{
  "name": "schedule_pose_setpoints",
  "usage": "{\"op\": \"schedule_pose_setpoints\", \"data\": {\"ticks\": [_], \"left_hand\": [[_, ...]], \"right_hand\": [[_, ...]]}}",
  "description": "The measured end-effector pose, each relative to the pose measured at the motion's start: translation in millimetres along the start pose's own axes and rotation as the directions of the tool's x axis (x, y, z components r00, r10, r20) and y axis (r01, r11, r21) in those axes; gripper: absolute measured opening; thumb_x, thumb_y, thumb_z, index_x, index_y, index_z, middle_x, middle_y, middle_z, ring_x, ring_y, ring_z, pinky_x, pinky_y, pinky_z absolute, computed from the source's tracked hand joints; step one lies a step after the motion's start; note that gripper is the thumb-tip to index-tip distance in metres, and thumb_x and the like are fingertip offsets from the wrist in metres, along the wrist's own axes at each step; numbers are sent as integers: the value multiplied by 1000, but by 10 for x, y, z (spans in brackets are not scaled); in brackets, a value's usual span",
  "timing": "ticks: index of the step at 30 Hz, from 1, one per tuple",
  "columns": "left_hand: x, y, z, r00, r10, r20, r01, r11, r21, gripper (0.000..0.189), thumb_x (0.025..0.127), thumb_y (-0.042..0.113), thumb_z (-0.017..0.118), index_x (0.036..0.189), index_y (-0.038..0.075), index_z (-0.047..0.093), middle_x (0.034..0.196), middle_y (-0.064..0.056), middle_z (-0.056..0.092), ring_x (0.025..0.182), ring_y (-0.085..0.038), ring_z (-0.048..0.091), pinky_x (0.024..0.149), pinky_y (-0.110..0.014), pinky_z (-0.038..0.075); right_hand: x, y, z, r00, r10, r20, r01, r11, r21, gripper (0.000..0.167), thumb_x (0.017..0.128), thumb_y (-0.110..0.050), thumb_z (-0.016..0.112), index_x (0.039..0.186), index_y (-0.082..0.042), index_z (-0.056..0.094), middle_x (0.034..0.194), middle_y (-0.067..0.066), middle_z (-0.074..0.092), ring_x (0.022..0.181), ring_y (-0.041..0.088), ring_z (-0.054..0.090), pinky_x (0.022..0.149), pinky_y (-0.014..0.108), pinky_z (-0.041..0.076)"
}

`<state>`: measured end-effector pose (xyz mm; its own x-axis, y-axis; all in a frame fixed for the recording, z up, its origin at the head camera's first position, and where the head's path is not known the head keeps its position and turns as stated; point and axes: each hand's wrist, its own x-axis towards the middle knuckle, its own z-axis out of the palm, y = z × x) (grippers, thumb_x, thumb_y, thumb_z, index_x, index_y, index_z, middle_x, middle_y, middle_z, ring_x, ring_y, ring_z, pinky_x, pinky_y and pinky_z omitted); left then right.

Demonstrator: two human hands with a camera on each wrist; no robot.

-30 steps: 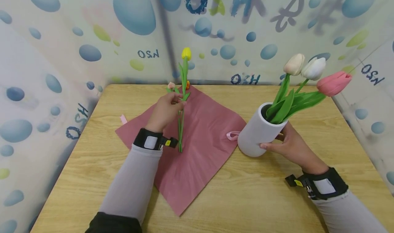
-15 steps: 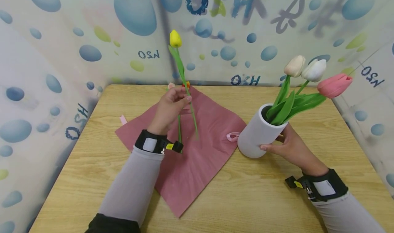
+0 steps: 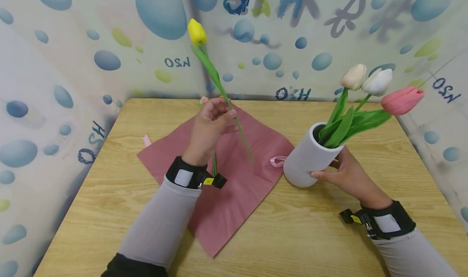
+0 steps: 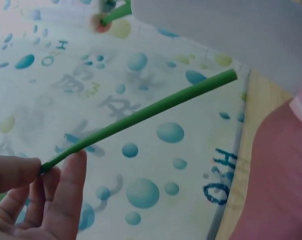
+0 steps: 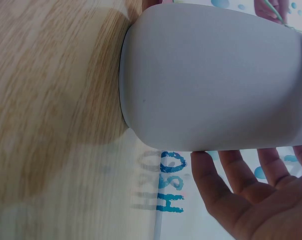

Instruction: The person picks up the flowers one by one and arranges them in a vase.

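Note:
My left hand (image 3: 210, 126) pinches the thin green stem of a yellow tulip (image 3: 198, 32) between thumb and fingers. The bloom points up and left; the bare stem (image 4: 151, 110) runs down to the right, above the paper. My right hand (image 3: 349, 179) grips a white vase (image 3: 308, 159) low on its side, thumb in front and fingers behind. Its base is at the table, and it appears to lean right in the head view. In its mouth stand a cream tulip (image 3: 353, 77), a white tulip (image 3: 378, 82) and a pink tulip (image 3: 403, 100).
Dusty-pink wrapping paper (image 3: 241, 187) covers the middle of the wooden table (image 3: 303, 236). Other flower stems (image 3: 214, 163) lie on it, with a small peach bloom (image 3: 204, 100) at the far corner, partly behind my left hand. A pink ribbon loop (image 3: 278, 161) touches the vase's left side.
My left hand has lifted the yellow tulip off the other stems and tilted it, bloom to the left and stem end to the right. The right hand and vase have stayed nearly still.

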<state>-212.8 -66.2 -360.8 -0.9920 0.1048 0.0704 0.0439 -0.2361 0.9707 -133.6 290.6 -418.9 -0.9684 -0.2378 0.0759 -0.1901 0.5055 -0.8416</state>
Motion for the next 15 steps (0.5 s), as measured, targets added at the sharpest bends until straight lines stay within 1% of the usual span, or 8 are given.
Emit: {"op": "schedule_pose_setpoints", "data": {"ticks": [3, 9, 11, 15], "left_hand": [[-38, 27, 76, 1000, 26, 17, -25, 999, -43, 22, 99, 4, 67, 117, 14, 60, 102, -2, 62, 78, -15, 68, 73, -31, 64], [-101, 62, 241, 995, 96, 16, -94, 990, -102, 23, 100, 2, 65, 120, 12, 58, 102, -2, 60, 87, -16, 66, 78, -35, 64], [-111, 70, 310, 992, 122, 17, -118, 985, -127, 23, 100, 2, 64, 120, 12, 58, 102, -1, 59, 87, -15, 66, 78, -34, 64], [-100, 105, 459, 988, 152, 33, -144, 971, -189, 23, 101, 1, 62, 122, 11, 57, 101, -1, 58, 89, -13, 65, 76, -32, 64]], "right_hand": [[2, -10, -7, 1000, 6, 4, -6, 1000, -3, 94, 82, -10, 89, 157, -23, 33, 144, -5, 52, 125, 1, 52, 95, 14, 47], [6, -20, -11, 1000, 16, 12, -16, 1000, -4, 95, 83, -11, 89, 157, -24, 31, 145, -4, 51, 125, 2, 52, 96, 15, 47], [5, -15, -10, 1000, 18, 8, -18, 1000, 4, 95, 82, -10, 89, 157, -25, 32, 144, -4, 51, 125, 2, 52, 96, 14, 47], [8, -9, -3, 1000, 22, 3, -22, 1000, 9, 93, 82, -9, 88, 156, -24, 34, 143, -4, 52, 125, 3, 53, 96, 14, 47]]}}
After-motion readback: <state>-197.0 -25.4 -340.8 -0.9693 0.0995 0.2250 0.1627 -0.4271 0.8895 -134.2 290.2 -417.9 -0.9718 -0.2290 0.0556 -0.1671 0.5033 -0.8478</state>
